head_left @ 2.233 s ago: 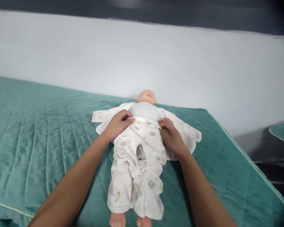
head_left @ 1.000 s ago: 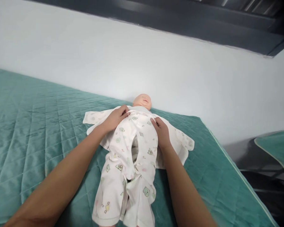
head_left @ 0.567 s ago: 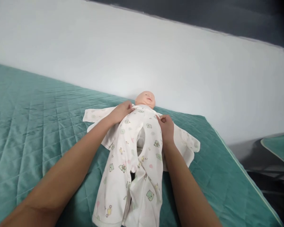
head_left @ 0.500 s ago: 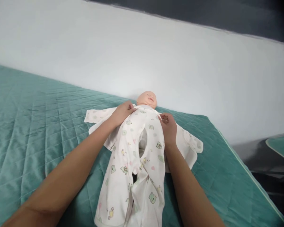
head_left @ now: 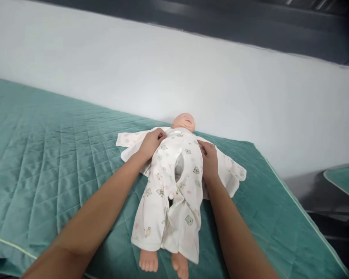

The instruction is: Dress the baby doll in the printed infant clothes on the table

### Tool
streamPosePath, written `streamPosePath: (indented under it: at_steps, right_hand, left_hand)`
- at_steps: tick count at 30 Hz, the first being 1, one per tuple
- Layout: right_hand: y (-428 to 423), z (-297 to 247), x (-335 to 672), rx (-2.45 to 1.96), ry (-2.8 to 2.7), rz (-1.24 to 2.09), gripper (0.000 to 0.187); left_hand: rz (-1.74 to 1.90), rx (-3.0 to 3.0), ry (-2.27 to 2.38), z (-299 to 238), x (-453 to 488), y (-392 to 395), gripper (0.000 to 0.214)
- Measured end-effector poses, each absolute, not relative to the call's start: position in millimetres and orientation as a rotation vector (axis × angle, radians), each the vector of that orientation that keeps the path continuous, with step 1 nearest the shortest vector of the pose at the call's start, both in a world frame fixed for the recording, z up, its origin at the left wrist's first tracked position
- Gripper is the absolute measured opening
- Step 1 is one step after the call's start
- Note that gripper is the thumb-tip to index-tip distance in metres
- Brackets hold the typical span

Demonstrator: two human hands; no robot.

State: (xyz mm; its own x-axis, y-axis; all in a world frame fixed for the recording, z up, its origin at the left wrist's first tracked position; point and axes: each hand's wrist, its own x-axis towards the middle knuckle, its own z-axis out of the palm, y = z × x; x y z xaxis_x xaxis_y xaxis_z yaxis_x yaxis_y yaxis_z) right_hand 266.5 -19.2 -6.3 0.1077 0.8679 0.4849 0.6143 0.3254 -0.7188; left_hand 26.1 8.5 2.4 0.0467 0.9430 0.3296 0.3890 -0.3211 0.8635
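Note:
A baby doll (head_left: 184, 122) lies on its back on the green quilted cover, its head towards the wall. White baby trousers (head_left: 189, 190) with small bear prints cover it from the chest down, split open at the crotch. Its bare feet (head_left: 149, 260) stick out below the leg ends. A white printed baby shirt (head_left: 231, 170) spreads out under it, sleeves out to both sides. My left hand (head_left: 153, 142) is closed on the trousers' upper edge at the left of the chest. My right hand (head_left: 209, 158), fingers curled, grips their right side; its fingertips are partly hidden.
The green quilted cover (head_left: 52, 155) has a pale piped edge at the right and lower left. Behind the doll's head rises a white wall (head_left: 133, 69). Another green padded surface (head_left: 344, 182) stands at the far right, beyond a gap.
The view has shifted, so the doll looks smaller and its feet now show below the trousers. Both hands stay at the sides of the trousers' top.

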Motion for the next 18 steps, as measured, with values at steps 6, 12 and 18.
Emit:
streamPosePath:
  at_steps: [6, 12, 18]
  right_hand:
    - [-54, -8, 260, -1.580, -1.256, 0.551, 0.024]
    - [-61, -8, 269, -1.559, -1.190, 0.869, 0.022]
    - [-50, -3, 278, -1.385, -1.164, 1.253, 0.021]
  left_hand:
    - [1.299, 1.582, 1.345, -8, 13, -20, 0.012]
    - [0.835, 1.389, 1.158, 2, -5, -27, 0.027]
    - [0.795, 1.241, 1.037, 8, -1, -24, 0.038]
